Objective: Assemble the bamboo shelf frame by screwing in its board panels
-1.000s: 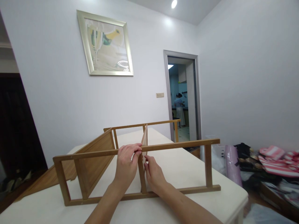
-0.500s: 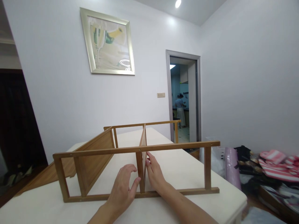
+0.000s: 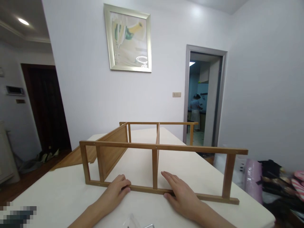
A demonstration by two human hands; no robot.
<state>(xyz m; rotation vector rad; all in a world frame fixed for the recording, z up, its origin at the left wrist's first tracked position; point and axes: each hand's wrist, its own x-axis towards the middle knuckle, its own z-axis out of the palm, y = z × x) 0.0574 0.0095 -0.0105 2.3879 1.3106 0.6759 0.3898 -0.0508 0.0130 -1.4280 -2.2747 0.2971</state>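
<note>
A wooden shelf rack lies on its side on the white table, its ladder-like side frame facing me. One slatted shelf panel spans it on the left, and a thinner board, seen nearly edge-on, sits at the middle crosspiece. My left hand is closed over the lower rail, left of that crosspiece. To the right of the crosspiece, my right hand rests across the same rail with its fingers stretched out. The rail's part beneath each hand is hidden.
Another wooden panel lies at the table's left edge. A clear plastic bag and a small metal piece are at the near edge. A pink wrapped roll stands among clutter at right. Through the doorway, a person stands in another room.
Both hands have moved from the middle crosspiece down to the lower rail and farther apart. My view has turned left, so the rack appears farther right.
</note>
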